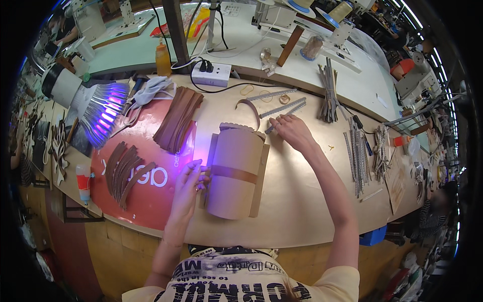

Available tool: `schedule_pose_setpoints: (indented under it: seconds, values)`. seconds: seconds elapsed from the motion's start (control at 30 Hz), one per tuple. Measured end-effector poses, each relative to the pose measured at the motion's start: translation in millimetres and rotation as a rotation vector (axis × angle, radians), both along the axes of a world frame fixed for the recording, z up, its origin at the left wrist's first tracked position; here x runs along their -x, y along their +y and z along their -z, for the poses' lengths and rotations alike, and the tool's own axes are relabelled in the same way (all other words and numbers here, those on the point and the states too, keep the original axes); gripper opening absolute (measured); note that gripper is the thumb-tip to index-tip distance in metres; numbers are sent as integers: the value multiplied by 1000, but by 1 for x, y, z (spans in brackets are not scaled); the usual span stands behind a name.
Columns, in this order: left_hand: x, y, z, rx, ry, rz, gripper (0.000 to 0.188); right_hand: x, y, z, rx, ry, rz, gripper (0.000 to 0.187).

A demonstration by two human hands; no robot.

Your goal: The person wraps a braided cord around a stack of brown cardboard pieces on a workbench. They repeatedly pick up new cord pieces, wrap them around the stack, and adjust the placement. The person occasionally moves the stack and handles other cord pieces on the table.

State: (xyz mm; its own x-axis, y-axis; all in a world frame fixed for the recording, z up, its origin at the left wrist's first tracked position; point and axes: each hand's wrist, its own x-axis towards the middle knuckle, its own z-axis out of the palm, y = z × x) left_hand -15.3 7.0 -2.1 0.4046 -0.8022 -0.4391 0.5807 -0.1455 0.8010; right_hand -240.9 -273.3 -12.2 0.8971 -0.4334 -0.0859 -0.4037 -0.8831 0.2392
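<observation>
A rounded tan cardboard form [232, 194] stands in front of me, with a brown band [235, 173] around its middle and a scalloped strip along its far end. At its left side is my left hand [190, 183], fingers curled together close to the band's end; whether anything small is between them is hidden. Beyond the form, my right hand [289, 130] pinches the near end of a grey strip [298, 107] lying on the table. Another grey strip [279, 109] lies beside it, and a curved brown strip [251, 108] rests by the form's far end.
A lamp [103, 108] casts purple light from the left. Brown strips [178, 118] lie stacked on a red sheet [146, 118], with curved brown pieces [123, 173] nearer. Bundled grey strips [329, 95] stand at right. A white power strip [211, 74] sits at the back.
</observation>
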Motion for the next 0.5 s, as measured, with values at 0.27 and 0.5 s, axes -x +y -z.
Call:
schedule_pose_setpoints:
  seconds: [0.27,0.5]
  values:
    - [0,14,-62,299,-536,-107,20,8,-7,0,56,-173,-108,28]
    - [1,41,-163,1438,-123,371,19,35,50,-66,-241,-1464,376,25]
